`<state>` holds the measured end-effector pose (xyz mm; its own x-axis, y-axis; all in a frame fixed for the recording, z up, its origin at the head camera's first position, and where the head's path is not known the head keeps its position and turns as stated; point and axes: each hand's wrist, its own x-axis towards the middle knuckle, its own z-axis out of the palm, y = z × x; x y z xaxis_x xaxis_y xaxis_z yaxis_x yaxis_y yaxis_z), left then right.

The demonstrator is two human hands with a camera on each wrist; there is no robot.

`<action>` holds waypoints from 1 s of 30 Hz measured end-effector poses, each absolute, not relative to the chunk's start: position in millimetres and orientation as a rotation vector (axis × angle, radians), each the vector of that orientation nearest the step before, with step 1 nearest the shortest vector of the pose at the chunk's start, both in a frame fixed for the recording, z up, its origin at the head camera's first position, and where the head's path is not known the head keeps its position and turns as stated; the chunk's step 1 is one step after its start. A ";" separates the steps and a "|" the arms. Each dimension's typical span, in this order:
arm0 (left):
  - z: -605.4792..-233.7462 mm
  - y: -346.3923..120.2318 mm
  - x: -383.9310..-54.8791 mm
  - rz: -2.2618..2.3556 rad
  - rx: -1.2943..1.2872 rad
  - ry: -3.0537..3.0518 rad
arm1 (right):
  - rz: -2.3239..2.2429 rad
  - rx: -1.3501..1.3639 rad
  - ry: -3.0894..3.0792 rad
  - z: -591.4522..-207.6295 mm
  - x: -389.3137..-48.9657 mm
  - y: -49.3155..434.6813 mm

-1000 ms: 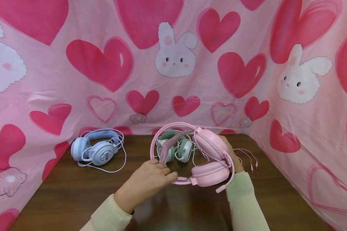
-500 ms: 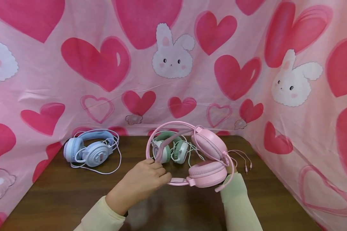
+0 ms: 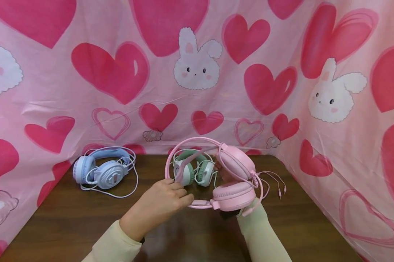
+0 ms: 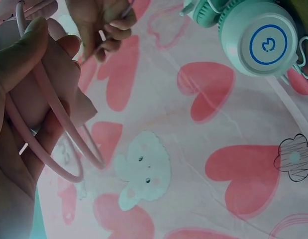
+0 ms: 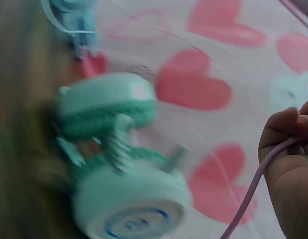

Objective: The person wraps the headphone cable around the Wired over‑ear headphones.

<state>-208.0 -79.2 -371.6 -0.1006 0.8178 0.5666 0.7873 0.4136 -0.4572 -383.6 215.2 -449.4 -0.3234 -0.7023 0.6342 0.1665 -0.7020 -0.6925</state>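
Note:
A pink headset [image 3: 234, 163] with a boom microphone is held above the table, its two ear cups to the right and its headband arching left. My left hand [image 3: 161, 203] grips the headband at its left side; in the left wrist view the fingers wrap round the twin pink bands [image 4: 54, 104]. My right hand [image 5: 293, 159] is mostly hidden behind the ear cups in the head view. The right wrist view shows its fingers curled round a thin pink cable [image 5: 253, 191]. Behind the headband sits a green-and-white headset [image 3: 205, 173] on the table.
A light blue headset [image 3: 110, 174] lies at the table's back left, its white cable looped beside it. Pink cable plugs [image 3: 280, 191] lie on the dark wooden table [image 3: 197, 240] at the right. A pink heart-and-rabbit cloth [image 3: 197, 98] hangs around the back and sides.
My right hand has moved left behind the ear cups, from the headset's right side. My left hand keeps its grip on the headband. The head view has shifted slightly.

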 end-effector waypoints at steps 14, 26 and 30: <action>-362.1 -85.4 -229.1 0.083 -1.229 -1.996 | -2.299 -1.453 1.781 -435.3 -308.7 144.4; -377.5 -89.3 -234.2 -0.014 -1.291 -1.996 | -2.098 -0.895 2.293 -461.8 -294.0 103.7; -379.4 -96.4 -230.5 -0.032 -1.307 -2.015 | -2.046 -0.828 2.345 -462.8 -295.1 97.9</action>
